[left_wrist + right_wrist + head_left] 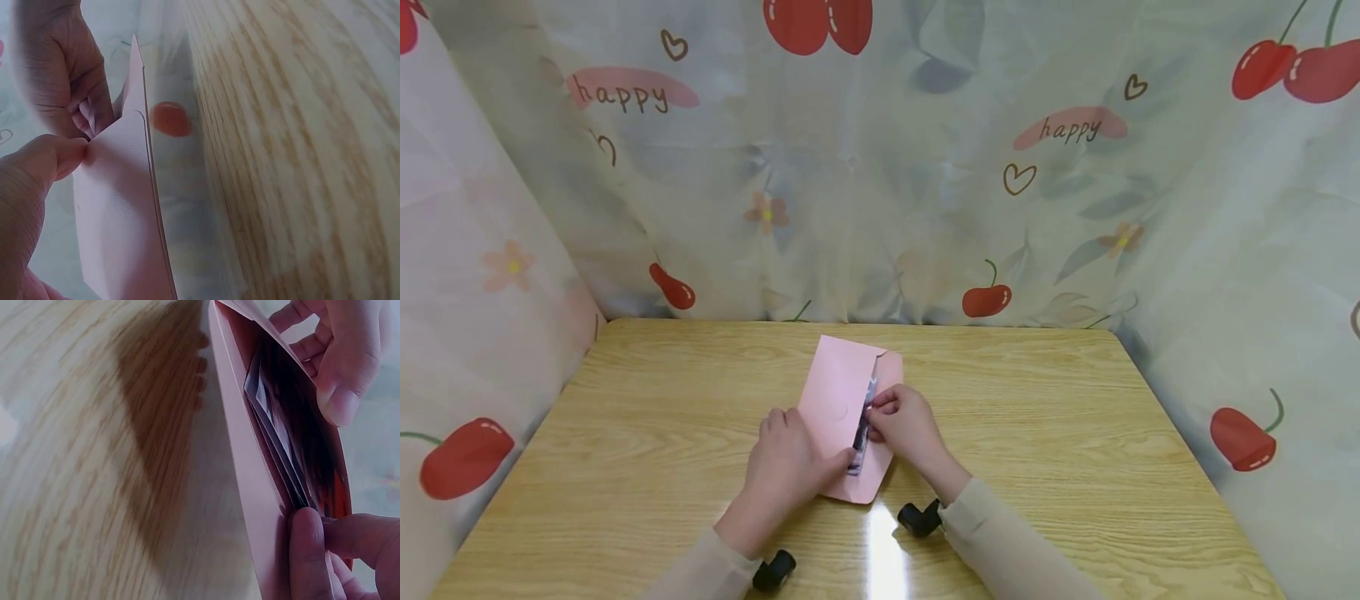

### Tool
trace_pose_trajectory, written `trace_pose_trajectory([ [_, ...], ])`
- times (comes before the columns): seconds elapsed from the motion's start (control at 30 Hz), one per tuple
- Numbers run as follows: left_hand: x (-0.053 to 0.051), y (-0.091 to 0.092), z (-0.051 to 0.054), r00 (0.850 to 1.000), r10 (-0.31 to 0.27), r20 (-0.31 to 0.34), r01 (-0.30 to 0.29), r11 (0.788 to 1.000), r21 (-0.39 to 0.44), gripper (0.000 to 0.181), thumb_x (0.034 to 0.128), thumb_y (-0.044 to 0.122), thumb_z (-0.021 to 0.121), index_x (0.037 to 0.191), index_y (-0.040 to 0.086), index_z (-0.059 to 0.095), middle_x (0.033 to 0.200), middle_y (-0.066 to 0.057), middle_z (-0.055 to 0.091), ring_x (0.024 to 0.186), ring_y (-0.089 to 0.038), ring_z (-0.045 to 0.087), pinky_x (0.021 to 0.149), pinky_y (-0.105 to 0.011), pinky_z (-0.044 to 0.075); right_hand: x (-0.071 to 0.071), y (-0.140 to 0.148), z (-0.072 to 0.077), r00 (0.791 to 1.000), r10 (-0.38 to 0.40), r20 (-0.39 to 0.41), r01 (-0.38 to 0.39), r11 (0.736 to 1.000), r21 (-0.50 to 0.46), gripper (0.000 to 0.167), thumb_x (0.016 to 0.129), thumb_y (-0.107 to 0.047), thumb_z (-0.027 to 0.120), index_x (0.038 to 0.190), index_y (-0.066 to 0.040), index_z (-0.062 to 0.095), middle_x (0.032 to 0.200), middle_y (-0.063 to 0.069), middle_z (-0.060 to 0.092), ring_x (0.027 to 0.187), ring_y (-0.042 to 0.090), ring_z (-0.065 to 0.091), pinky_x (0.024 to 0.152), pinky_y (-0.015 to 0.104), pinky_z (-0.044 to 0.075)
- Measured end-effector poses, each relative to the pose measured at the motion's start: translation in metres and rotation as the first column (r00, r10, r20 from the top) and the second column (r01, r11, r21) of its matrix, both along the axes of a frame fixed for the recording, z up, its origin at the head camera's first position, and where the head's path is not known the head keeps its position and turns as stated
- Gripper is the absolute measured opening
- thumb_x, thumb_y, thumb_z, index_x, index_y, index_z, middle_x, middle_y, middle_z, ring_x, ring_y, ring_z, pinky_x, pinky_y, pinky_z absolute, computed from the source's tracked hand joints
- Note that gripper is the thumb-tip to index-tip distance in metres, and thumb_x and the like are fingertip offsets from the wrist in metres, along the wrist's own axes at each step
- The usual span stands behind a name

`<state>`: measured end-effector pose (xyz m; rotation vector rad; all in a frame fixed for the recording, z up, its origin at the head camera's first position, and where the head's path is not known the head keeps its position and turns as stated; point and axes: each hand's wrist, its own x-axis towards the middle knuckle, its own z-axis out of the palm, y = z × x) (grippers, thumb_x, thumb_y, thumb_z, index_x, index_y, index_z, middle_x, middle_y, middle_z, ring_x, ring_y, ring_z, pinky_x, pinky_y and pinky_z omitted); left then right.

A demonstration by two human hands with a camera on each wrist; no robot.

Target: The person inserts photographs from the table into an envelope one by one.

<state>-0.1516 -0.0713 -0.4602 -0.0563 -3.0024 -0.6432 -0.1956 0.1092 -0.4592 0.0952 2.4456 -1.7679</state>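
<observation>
A pink paper envelope (838, 379) is held tilted up off the table, its long side open and its flap to the right. Inside it sit several thin, dark-printed sheets like photos or cards (275, 425). My left hand (784, 454) grips the envelope's left side, its thumb at the mouth's edge and its fingers behind. At the mouth, my right hand (912, 425) pinches the edge of the sheets between thumb and index finger. In the left wrist view the envelope's front (119, 206) hides the sheets.
Under the hands is a light wood-grain table (647, 417). A cherry-patterned curtain (850, 167) hangs behind it and at both sides. Black cylindrical pieces (775, 572) stick out at both wrists, close above the tabletop.
</observation>
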Motion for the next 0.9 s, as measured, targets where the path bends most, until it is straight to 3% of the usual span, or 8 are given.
trace_pose_trajectory([
  [0.33, 0.000, 0.001, 0.001, 1.000, 0.008, -0.009, -0.008, 1.000, -0.006, 0.094, 0.0665, 0.070, 0.069, 0.107, -0.013, 0.052, 0.095, -0.019, 0.046, 0.087, -0.031, 0.046, 0.066, -0.043, 0.049, 0.000, -0.002, 0.003, 1.000, 0.024, -0.006, -0.024, 0.999, 0.022, 0.013, 0.088, -0.006, 0.069, 0.094, 0.000, 0.060, 0.078, 0.010, 0.064, 0.065, 0.021, 0.066, 0.060, 0.033, 0.056],
  [0.53, -0.002, -0.003, 0.001, 0.999, 0.030, 0.012, -0.030, 0.999, -0.022, 0.093, 0.0670, 0.069, 0.069, 0.106, -0.014, 0.051, 0.095, -0.020, 0.045, 0.085, -0.031, 0.047, 0.065, -0.043, 0.048, -0.001, -0.001, 0.004, 0.995, 0.097, -0.019, -0.096, 0.993, 0.069, 0.012, 0.091, -0.009, 0.065, 0.099, -0.001, 0.062, 0.082, 0.009, 0.065, 0.070, 0.019, 0.066, 0.061, 0.031, 0.055],
  [0.63, -0.005, -0.009, 0.000, 0.999, 0.048, 0.014, -0.048, 0.998, -0.029, 0.093, 0.0669, 0.069, 0.070, 0.104, -0.014, 0.050, 0.094, -0.022, 0.045, 0.085, -0.032, 0.047, 0.064, -0.044, 0.048, 0.001, 0.002, 0.005, 0.990, 0.130, -0.062, -0.120, 0.982, 0.143, 0.014, 0.092, -0.015, 0.064, 0.102, -0.005, 0.064, 0.086, 0.005, 0.064, 0.075, 0.016, 0.064, 0.063, 0.030, 0.054],
  [0.8, -0.016, -0.022, -0.002, 0.996, 0.083, 0.021, -0.081, 0.995, -0.052, 0.096, 0.0679, 0.069, 0.069, 0.108, -0.016, 0.047, 0.095, -0.025, 0.045, 0.086, -0.036, 0.048, 0.067, -0.048, 0.048, 0.003, 0.018, 0.009, 0.972, 0.144, -0.186, -0.088, 0.955, 0.283, 0.022, 0.094, -0.024, 0.063, 0.110, -0.010, 0.065, 0.102, 0.002, 0.064, 0.088, 0.016, 0.061, 0.073, 0.032, 0.052],
  [0.9, -0.023, -0.030, -0.003, 0.993, 0.102, 0.054, -0.100, 0.994, -0.044, 0.098, 0.0684, 0.068, 0.069, 0.112, -0.016, 0.043, 0.098, -0.026, 0.046, 0.089, -0.037, 0.048, 0.070, -0.051, 0.047, 0.003, 0.031, 0.009, 0.949, 0.173, -0.265, -0.054, 0.914, 0.401, 0.033, 0.094, -0.029, 0.063, 0.120, -0.009, 0.062, 0.115, 0.006, 0.061, 0.096, 0.019, 0.061, 0.078, 0.034, 0.051],
])
